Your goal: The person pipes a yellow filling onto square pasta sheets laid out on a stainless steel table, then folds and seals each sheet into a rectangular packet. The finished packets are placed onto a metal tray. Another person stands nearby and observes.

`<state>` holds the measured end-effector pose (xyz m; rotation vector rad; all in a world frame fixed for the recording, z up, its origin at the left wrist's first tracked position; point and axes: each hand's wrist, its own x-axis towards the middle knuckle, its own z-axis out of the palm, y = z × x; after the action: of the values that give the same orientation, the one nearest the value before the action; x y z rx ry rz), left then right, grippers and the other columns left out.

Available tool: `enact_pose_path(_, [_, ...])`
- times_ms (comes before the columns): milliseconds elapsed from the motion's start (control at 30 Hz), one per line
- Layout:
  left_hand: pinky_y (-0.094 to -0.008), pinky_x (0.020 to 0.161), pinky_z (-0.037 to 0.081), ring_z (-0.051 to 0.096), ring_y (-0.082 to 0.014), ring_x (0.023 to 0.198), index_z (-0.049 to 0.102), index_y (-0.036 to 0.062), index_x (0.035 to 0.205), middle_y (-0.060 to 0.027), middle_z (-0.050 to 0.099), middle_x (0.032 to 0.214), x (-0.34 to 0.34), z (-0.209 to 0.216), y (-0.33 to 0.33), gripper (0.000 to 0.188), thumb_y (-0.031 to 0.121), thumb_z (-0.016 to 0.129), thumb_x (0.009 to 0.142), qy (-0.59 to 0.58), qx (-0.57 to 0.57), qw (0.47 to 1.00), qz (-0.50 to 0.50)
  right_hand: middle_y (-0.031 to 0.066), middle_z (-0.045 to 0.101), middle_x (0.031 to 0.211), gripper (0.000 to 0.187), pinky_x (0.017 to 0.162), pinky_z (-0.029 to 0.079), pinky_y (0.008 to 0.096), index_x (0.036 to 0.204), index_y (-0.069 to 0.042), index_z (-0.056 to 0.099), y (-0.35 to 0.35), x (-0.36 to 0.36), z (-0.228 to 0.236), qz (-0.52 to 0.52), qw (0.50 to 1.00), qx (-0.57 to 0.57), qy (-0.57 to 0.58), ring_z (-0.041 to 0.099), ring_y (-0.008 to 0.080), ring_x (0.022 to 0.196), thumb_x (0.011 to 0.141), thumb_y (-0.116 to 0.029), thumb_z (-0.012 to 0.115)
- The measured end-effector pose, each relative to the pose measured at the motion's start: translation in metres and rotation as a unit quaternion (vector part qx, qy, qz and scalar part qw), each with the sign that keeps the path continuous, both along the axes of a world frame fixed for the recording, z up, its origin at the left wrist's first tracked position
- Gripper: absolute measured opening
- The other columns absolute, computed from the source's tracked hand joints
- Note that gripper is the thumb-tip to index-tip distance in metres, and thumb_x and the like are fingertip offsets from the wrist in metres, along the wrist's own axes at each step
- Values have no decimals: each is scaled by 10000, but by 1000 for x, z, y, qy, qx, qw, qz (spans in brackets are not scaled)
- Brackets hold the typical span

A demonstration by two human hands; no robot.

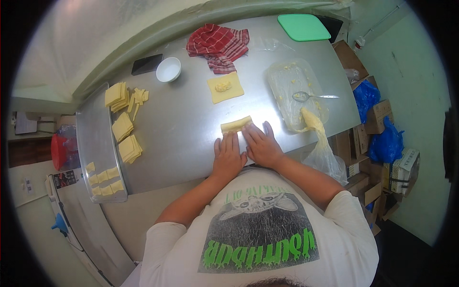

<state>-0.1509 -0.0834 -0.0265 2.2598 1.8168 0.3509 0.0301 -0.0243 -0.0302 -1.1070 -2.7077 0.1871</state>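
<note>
A pale yellow dough sheet [236, 125], folded over into a narrow roll-like strip, lies on the metal table close to my body. The fingertips of my left hand [229, 156] press along its near edge, fingers stretched out. Beside it my right hand [262, 146] rests its extended fingers on the right end of the same edge, thumb apart. Neither hand is closed round anything. Beyond the strip a flat dough square [234, 96] carries a mound of yellow filling [223, 86]. Whatever is inside the folded strip is hidden.
Stacked dough squares [123, 126] and dough scraps [139, 97] sit left, beside a metal tray [101, 143] with several folded pieces. A white bowl [169, 70], phone [147, 64] and red cloth [214, 42] lie farther back. Right: plastic tub [282, 81], spoon [301, 96], filling bag [313, 125], green lid [304, 27].
</note>
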Motion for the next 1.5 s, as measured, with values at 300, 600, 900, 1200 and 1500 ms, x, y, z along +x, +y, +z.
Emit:
enact_pose_path(300, [-588, 1169, 213, 373, -365, 1449, 390, -88, 1492, -275, 349, 1570, -7, 3, -5, 791, 311, 692, 879, 4, -4, 1000, -20, 219, 505, 1453, 629, 1160, 236, 686, 1420, 55, 501, 4, 9, -4, 20, 995, -46, 81, 424, 315, 1436, 911, -297, 613])
enact_pose_path(600, [-679, 1187, 72, 147, -423, 1560, 166, -146, 1558, -313, 191, 1647, -17, 4, 19, 968, 390, 647, 911, -29, -4, 999, 19, 260, 402, 1567, 754, 1127, 180, 769, 1463, 85, 449, 16, -8, 10, -55, 998, 7, 2, 296, 402, 1513, 925, -422, 598])
enact_pose_path(900, [-710, 1174, 92, 133, -454, 1548, 187, -181, 1531, -367, 199, 1613, -17, -8, 24, 991, 449, 627, 905, -8, -34, 999, 12, 243, 372, 1595, 783, 1149, 117, 766, 1495, 80, 414, 30, -6, 5, -41, 995, -40, -80, 233, 393, 1541, 978, -500, 513])
enact_pose_path(1200, [-692, 1184, 30, 131, -455, 1551, 86, -180, 1548, -348, 181, 1631, -21, -9, 21, 1000, 348, 642, 907, -41, -37, 998, 32, 233, 338, 1620, 781, 1146, 118, 769, 1511, 82, 394, 30, -3, 9, -52, 991, -34, -116, 215, 391, 1549, 998, -503, 465])
enact_pose_path(1500, [-711, 1177, 47, 147, -439, 1553, 93, -165, 1557, -323, 186, 1644, -13, -4, 21, 1011, 353, 651, 892, -37, -55, 997, 33, 226, 345, 1620, 792, 1144, 107, 775, 1514, 74, 397, 26, -6, 11, -54, 988, -54, -137, 221, 389, 1548, 992, -518, 466])
